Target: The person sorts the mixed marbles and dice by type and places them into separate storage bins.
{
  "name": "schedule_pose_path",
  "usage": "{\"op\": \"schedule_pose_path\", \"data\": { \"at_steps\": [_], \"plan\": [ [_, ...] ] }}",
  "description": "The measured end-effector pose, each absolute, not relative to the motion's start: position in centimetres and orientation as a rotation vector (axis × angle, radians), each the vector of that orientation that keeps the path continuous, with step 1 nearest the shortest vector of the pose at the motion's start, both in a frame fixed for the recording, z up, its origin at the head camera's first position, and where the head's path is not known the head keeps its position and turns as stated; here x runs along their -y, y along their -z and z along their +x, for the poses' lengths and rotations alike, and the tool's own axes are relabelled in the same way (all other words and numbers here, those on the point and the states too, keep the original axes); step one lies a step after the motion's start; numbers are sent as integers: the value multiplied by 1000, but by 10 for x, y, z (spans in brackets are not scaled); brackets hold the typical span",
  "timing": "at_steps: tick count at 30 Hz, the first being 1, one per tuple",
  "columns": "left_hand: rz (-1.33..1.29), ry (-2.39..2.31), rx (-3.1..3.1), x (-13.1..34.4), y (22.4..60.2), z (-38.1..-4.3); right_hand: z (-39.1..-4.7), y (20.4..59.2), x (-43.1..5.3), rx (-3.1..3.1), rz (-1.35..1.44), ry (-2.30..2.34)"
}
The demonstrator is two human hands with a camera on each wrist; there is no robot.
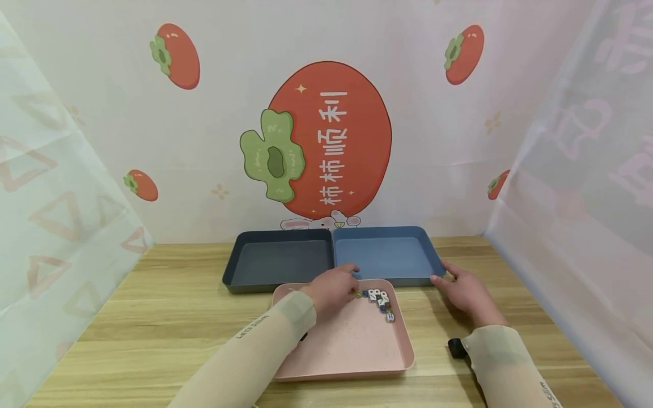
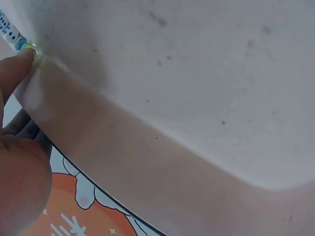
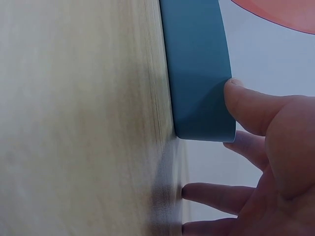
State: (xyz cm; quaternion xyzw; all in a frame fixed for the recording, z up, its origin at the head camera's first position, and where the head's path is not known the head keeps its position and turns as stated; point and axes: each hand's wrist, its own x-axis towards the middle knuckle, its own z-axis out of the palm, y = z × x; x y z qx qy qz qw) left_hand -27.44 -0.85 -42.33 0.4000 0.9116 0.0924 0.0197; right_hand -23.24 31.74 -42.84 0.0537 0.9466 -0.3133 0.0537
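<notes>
A pink tray (image 1: 352,345) lies nearest on the table. Near its back right corner, white dice (image 1: 384,300) and small see-through coloured pieces sit in a bent row. My left hand (image 1: 334,286) reaches over the tray's back wall, index finger stretched toward the blue tray. In the left wrist view, its thumb (image 2: 22,66) rests at a yellow-green piece (image 2: 30,48) beside the dice; the other fingers are outside the wall. My right hand (image 1: 465,289) holds the front right corner of the blue tray (image 1: 388,255), thumb in front and index finger round the side.
A dark grey tray (image 1: 280,263) stands left of the blue one, side by side behind the pink tray. The wood table (image 1: 168,317) ends at a printed cloth backdrop (image 1: 214,141), with cloth walls at both sides.
</notes>
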Motion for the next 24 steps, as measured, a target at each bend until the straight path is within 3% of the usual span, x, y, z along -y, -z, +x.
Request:
{"op": "schedule_pose_path", "data": {
  "at_steps": [7,24],
  "plan": [
    [1179,-519,-2757,11,415,-277,-232,428,-319,-2872,182,960],
    [631,-1236,-2747,55,388,-303,-231,427,-317,-2887,168,949]
  ]
}}
